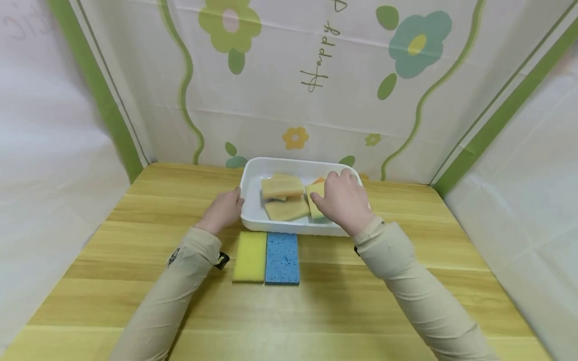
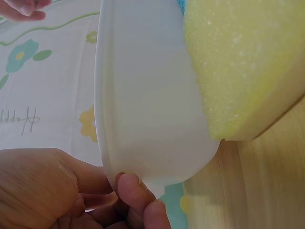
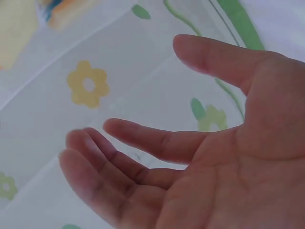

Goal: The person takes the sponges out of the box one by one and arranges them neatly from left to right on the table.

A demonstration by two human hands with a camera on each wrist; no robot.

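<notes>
A white rectangular tray [image 1: 293, 228] stands near the back of the wooden table with several sponges in it. My left hand [image 1: 224, 209] grips the tray's left end; in the left wrist view its fingers [image 2: 136, 191] curl at the rim. My right hand [image 1: 345, 200] is over the tray's right side, above a pale yellow sponge [image 1: 314, 193]. The right wrist view shows that hand [image 3: 205, 157] with thumb and fingers spread apart and nothing between them. Two beige sponges [image 1: 282, 186] [image 1: 287, 208] lie at the tray's left and middle.
In front of the tray, a yellow sponge [image 1: 250, 256] and a blue sponge [image 1: 282, 258] lie side by side on the table [image 1: 361, 311]. A flower-printed white cloth [image 1: 271, 100] hangs behind the table, with white cloth sides at left and right.
</notes>
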